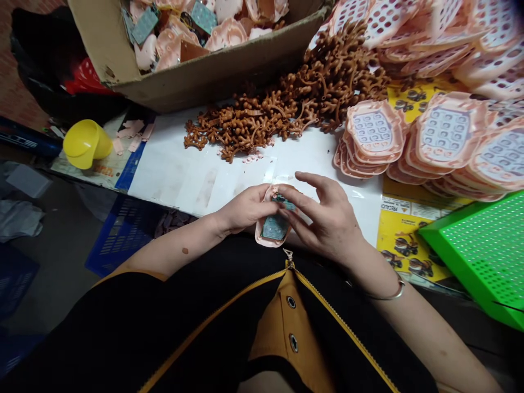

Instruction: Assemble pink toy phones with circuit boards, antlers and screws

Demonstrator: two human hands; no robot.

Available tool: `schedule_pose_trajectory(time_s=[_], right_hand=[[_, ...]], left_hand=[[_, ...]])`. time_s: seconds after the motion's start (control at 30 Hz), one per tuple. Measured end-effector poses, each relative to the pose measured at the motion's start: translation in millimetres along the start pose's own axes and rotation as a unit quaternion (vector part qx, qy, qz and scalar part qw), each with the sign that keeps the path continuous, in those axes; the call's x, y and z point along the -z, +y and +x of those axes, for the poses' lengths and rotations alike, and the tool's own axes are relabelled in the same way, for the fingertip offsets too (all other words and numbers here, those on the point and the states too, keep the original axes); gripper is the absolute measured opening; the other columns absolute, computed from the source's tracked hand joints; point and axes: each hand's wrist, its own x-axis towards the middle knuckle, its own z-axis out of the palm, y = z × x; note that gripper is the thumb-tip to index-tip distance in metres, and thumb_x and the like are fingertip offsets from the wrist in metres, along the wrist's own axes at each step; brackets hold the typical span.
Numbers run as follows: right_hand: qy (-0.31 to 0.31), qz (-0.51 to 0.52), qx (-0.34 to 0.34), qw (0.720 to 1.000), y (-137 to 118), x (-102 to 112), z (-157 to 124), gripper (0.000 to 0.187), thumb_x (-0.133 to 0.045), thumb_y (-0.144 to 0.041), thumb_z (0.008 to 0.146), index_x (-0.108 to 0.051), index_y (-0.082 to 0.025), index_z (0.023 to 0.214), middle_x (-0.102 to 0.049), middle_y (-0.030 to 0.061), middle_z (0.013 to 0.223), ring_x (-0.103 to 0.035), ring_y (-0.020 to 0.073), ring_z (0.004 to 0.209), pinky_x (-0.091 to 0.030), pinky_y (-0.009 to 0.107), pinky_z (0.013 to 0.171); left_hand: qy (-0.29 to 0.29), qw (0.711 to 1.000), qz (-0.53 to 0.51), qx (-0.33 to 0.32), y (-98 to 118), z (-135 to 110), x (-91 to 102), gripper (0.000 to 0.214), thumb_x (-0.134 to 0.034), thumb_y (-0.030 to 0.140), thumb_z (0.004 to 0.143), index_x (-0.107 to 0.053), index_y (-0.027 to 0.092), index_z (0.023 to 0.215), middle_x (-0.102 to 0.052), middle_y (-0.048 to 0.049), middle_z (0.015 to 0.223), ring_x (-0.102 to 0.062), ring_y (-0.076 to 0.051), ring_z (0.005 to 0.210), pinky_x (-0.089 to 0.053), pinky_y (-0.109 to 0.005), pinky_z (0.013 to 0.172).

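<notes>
Close to my body at the table's front edge, my left hand (249, 210) grips a pink plastic shell (259, 234) by its side. Inside the shell lies a green circuit board (275, 226). My right hand (327, 215) reaches over the shell from the right, its thumb and index finger at a small green board part (289, 204) near the top, the other fingers raised or curled. Fingers hide the middle of the board, and I cannot make out whether the right fingertips pinch a smaller piece.
Behind my hands lies a heap of brown branching plastic parts (262, 117). A cardboard box (213, 73) of pink shells and boards stands beyond. To the right are stacked pink keypad shells (374, 134) and a green perforated tray (487, 251). A yellow cup (87, 144) sits left.
</notes>
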Motion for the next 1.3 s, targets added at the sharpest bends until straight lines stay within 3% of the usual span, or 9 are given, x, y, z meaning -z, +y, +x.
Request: schedule_pose_trajectory(time_s=[0.1, 0.23, 0.43, 0.6, 0.77, 0.93, 1.3], right_hand=[[-0.024, -0.032, 0.013, 0.999, 2, 0, -1, 0.032, -0.064, -0.030, 0.090, -0.065, -0.019, 0.120, -0.064, 0.0190, 0.122, -0.063, 0.0292, 0.109, -0.056, 0.044, 0.086], [-0.017, -0.032, 0.020, 0.999, 2, -2, -6, 0.030, -0.063, -0.027, 0.090, -0.064, -0.015, 0.117, -0.067, 0.0191, 0.115, -0.064, 0.0286, 0.104, -0.055, 0.043, 0.086], [-0.013, -0.001, 0.033, 0.999, 4, -1, -14, 0.050, -0.068, -0.038, 0.088, -0.055, -0.016, 0.131, -0.067, 0.0186, 0.117, -0.063, 0.0294, 0.104, -0.055, 0.045, 0.084], [-0.004, -0.006, 0.013, 1.000, 2, 3, -20, 0.054, -0.069, -0.042, 0.086, -0.055, -0.019, 0.132, -0.067, 0.0187, 0.116, -0.064, 0.0311, 0.103, -0.055, 0.047, 0.083], [-0.014, 0.073, -0.063, 0.995, 10, 6, -31, 0.044, -0.066, -0.043, 0.088, -0.062, -0.022, 0.127, -0.065, 0.0170, 0.118, -0.064, 0.0305, 0.107, -0.054, 0.050, 0.089], [-0.057, 0.197, -0.135, 0.969, 22, 11, -48, 0.061, -0.069, -0.054, 0.083, -0.056, -0.028, 0.138, -0.062, 0.0126, 0.119, -0.063, 0.0288, 0.111, -0.055, 0.049, 0.092], [-0.013, 0.165, -0.178, 0.970, 21, 4, -59, 0.060, -0.069, -0.056, 0.082, -0.059, -0.029, 0.135, -0.063, 0.0100, 0.109, -0.063, 0.0275, 0.099, -0.054, 0.049, 0.087]], left_hand=[[-0.019, 1.000, 0.013, -0.017, 1, 0, -1.2, 0.025, -0.066, 0.015, 0.072, -0.068, 0.013, 0.096, -0.071, -0.0055, 0.093, -0.065, -0.016, 0.085, -0.049, -0.026, 0.077], [-0.018, 1.000, -0.009, -0.014, -3, 2, -1.6, 0.023, -0.068, 0.015, 0.070, -0.068, 0.012, 0.093, -0.070, -0.0032, 0.086, -0.064, -0.014, 0.081, -0.048, -0.025, 0.075], [-0.007, 0.990, -0.117, 0.077, -9, 0, -5.9, 0.024, -0.074, 0.020, 0.070, -0.064, 0.012, 0.090, -0.065, -0.0008, 0.075, -0.060, -0.011, 0.068, -0.048, -0.025, 0.067], [-0.059, 0.976, -0.188, 0.098, -10, 1, -11.1, 0.037, -0.076, 0.013, 0.067, -0.064, 0.015, 0.102, -0.067, -0.0023, 0.084, -0.065, -0.013, 0.073, -0.050, -0.025, 0.069], [-0.053, 0.981, -0.148, 0.112, -13, 11, -20.9, 0.037, -0.074, 0.010, 0.070, -0.060, 0.014, 0.105, -0.068, -0.0034, 0.086, -0.067, -0.014, 0.075, -0.051, -0.028, 0.073], [-0.063, 0.987, -0.111, 0.099, -16, 20, -31.5, 0.031, -0.070, 0.009, 0.071, -0.059, 0.012, 0.100, -0.069, -0.0049, 0.082, -0.066, -0.015, 0.072, -0.049, -0.028, 0.071], [-0.033, 0.991, -0.080, 0.104, -18, 29, -39.6, 0.037, -0.068, 0.007, 0.069, -0.058, 0.012, 0.104, -0.069, -0.0032, 0.080, -0.065, -0.015, 0.072, -0.048, -0.027, 0.070]])
